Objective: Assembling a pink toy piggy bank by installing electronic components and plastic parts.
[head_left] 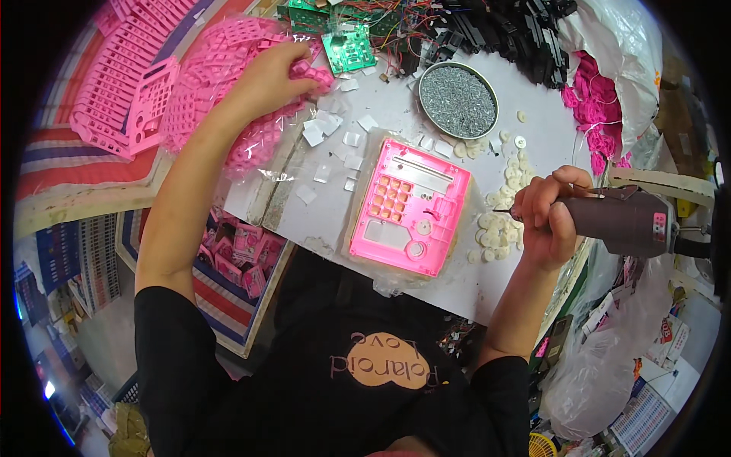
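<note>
My left hand (276, 75) is at the far left of the table, its fingers closed on a small pink plastic part (314, 74) beside a clear bag of pink grid-like pieces (205, 84). My right hand (550, 217) grips a dark grey electric screwdriver (620, 221), whose thin bit points left over some white plastic discs (499, 232). Between my hands, a pink plastic housing (449, 202) lies open side up on a padded, plastic-covered rest. Square holes, a clear window and a round white disc show in it.
Behind the housing stands a round metal bowl (459, 99) of small screws. Green circuit boards (349, 49), wires and black parts (510, 34) are heaped at the back. White paper-like squares (324, 126) lie scattered. A box of pink parts (240, 255) sits lower left.
</note>
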`<state>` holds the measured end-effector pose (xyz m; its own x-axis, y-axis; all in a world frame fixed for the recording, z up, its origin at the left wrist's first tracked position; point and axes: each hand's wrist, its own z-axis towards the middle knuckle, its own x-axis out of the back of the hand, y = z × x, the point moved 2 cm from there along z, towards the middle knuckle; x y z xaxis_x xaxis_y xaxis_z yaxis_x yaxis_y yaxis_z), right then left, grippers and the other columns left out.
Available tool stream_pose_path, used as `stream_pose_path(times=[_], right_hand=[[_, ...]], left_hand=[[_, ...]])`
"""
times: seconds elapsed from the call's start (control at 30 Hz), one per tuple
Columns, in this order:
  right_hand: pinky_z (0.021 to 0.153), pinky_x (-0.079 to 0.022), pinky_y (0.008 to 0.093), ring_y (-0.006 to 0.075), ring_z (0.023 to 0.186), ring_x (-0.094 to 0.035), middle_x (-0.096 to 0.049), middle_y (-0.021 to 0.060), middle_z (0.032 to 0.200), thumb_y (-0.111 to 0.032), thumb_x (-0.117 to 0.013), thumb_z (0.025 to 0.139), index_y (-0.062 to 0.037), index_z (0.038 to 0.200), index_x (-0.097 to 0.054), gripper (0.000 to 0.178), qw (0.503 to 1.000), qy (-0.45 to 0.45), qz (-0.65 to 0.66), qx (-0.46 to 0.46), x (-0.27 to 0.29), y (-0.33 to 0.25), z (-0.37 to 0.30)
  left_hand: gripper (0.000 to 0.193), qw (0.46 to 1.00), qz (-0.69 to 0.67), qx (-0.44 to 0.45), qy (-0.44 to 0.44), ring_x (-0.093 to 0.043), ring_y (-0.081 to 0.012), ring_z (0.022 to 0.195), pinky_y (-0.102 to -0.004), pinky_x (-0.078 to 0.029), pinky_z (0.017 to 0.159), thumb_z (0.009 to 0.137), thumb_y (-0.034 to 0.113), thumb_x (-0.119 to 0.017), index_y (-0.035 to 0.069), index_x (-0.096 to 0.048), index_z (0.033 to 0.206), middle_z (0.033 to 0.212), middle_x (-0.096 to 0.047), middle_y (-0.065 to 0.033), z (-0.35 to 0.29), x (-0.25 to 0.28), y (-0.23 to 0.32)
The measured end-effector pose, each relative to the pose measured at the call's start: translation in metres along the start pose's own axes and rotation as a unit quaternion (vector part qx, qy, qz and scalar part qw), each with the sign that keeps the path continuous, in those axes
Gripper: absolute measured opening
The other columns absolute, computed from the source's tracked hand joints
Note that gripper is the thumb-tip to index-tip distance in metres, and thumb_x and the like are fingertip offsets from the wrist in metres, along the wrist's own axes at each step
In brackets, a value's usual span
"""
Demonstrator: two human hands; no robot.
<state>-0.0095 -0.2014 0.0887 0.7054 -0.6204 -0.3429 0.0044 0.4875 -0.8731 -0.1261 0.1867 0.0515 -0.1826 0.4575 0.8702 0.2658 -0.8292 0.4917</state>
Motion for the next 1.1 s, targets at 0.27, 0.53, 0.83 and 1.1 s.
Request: stream_pose_path(times=[0.27, 0.53, 0.83, 1.1], right_hand=[[0.103, -0.041, 0.0438, 0.0274, 0.124, -0.044, -0.04, 0.0195, 0.141, -0.009, -0.074, 0.079, 0.0012, 0.145, -0.028, 0.081, 0.874, 0.247, -0.38, 0.176, -0.02, -0.023, -0.018], [0.082, -0.051, 0.0352, 0.0265, 0.097, -0.061, -0.065, 0.0139, 0.108, -0.004, -0.071, 0.076, -0.004, 0.114, -0.065, 0.038, 0.914, -0.047, -0.399, 0.051, -0.092, 0.031, 0.016], [0.076, -0.054, 0.0294, 0.0162, 0.091, -0.066, -0.07, 0.0063, 0.101, 0.001, -0.067, 0.081, -0.0038, 0.114, -0.066, 0.034, 0.887, -0.12, -0.446, -0.016, -0.079, 0.08, 0.054], [0.068, -0.052, 0.0254, 0.0139, 0.077, -0.063, -0.069, 0.0057, 0.099, -0.008, -0.073, 0.083, -0.001, 0.115, -0.065, 0.034, 0.956, -0.08, -0.265, -0.097, -0.088, 0.057, 0.013]], left_hand=[[0.031, 0.951, -0.038, -0.166, 0.256, -0.065, -0.0284, 0.093, -0.0355, -0.054, 0.079, 0.073, -0.004, -0.072, 0.002, -0.061, 0.101, 0.105, -0.065, -0.013, -0.076, 0.022, 0.077], [0.033, 0.935, -0.123, -0.232, 0.237, -0.066, -0.0289, 0.093, -0.0342, -0.054, 0.079, 0.07, -0.007, -0.074, 0.002, -0.062, 0.1, 0.109, -0.065, -0.0146, -0.087, -0.011, 0.097], [0.049, 0.961, -0.023, -0.123, 0.248, -0.054, -0.0354, 0.117, -0.0412, -0.045, 0.099, 0.076, -0.003, -0.069, 0.004, -0.058, 0.123, 0.133, -0.05, -0.0198, -0.073, -0.015, 0.095], [0.013, 0.931, -0.364, 0.011, 0.014, -0.05, -0.0027, 0.058, -0.0215, -0.039, 0.052, 0.088, 0.01, -0.07, -0.001, -0.065, 0.095, 0.066, -0.059, 0.0006, -0.095, -0.048, 0.105]])
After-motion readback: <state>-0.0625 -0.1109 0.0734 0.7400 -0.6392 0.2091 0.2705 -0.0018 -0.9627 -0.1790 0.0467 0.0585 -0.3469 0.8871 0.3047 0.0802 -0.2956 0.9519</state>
